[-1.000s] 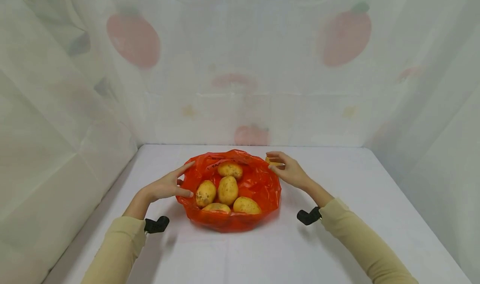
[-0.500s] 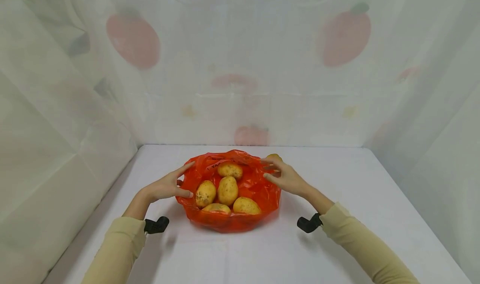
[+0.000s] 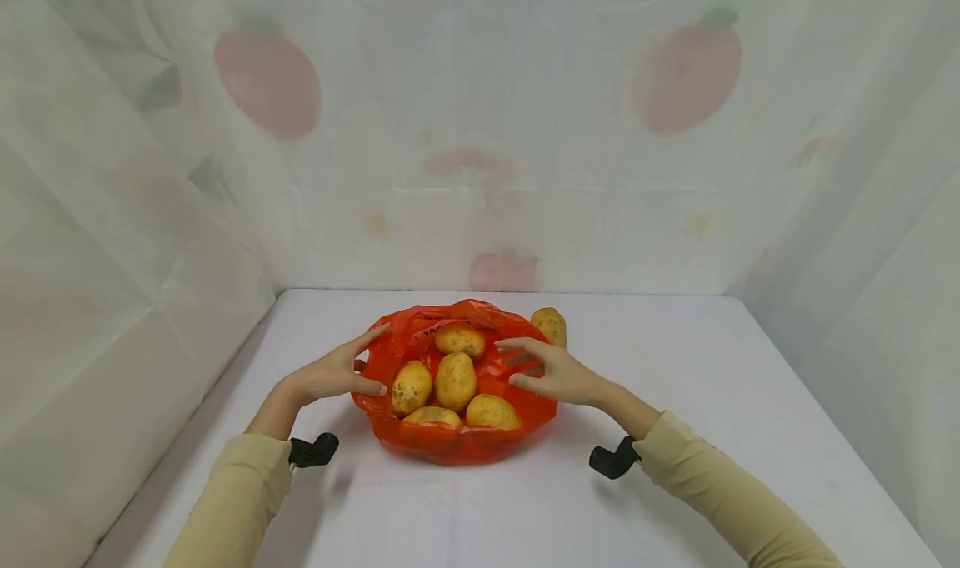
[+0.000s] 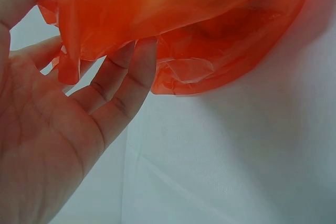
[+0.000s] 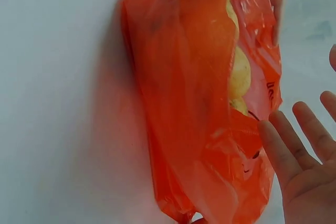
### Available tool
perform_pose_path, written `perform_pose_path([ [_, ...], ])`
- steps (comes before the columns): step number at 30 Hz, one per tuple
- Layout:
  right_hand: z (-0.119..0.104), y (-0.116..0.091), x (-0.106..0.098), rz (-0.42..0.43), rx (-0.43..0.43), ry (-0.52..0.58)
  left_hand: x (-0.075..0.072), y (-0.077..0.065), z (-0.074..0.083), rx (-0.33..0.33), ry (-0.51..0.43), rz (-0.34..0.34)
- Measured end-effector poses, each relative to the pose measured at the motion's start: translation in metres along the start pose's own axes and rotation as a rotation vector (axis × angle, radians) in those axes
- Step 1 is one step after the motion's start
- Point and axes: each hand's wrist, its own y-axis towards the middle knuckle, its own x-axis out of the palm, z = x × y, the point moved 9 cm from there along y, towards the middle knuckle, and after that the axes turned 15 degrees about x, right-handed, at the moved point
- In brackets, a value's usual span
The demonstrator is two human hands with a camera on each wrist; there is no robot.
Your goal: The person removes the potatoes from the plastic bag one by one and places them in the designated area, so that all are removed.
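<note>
An orange-red plastic bag (image 3: 465, 450) lies with its mouth spread wide, several yellow potatoes (image 3: 456, 381) inside. At the bag's left rim, my left hand (image 3: 330, 374) holds the plastic with thumb and fingers spread along the edge. The left wrist view shows some of these fingers (image 4: 134, 74) on the outside of the film. My right hand (image 3: 558, 374) hovers over the bag's right side, fingers loosely bent and holding nothing. Just behind it, one more potato (image 3: 550, 326) sits outside the bag, by its back right rim.
Everything lies on a white-covered table (image 3: 675, 485). Pale curtains (image 3: 480, 135) with faded fruit prints close off the back and both sides. A black wrist mount (image 3: 615, 458) sticks out below the right sleeve, another (image 3: 313, 450) below the left.
My right hand has let go of the potato at the bag's back right and moved left and toward me, over the bag's right side. The left hand stays in place.
</note>
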Motion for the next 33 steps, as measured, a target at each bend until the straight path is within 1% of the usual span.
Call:
perform_pose_path([
  [2, 0.007, 0.003, 0.004, -0.010, 0.001, -0.004, 0.000, 0.000, 0.000, 0.009, 0.008, -0.006],
  [8, 0.030, 0.014, 0.017, -0.048, 0.007, -0.010, 0.000, -0.001, -0.001, 0.006, 0.011, -0.009],
  [13, 0.034, 0.014, 0.026, -0.087, 0.002, -0.039, 0.001, -0.001, 0.001, 0.015, -0.001, -0.016],
  [17, 0.036, 0.015, 0.033, -0.111, -0.002, -0.085, 0.001, -0.002, 0.002, 0.008, -0.001, -0.012],
  [21, 0.041, 0.016, 0.040, -0.136, 0.021, -0.118, 0.002, -0.002, 0.004, 0.010, -0.004, -0.016],
  [25, 0.046, 0.017, 0.043, -0.137, 0.041, -0.175, 0.003, -0.003, 0.006, 0.014, -0.007, -0.018],
  [33, 0.049, 0.017, 0.048, -0.114, 0.009, -0.290, 0.003, -0.002, 0.005, 0.022, -0.008, -0.022],
])
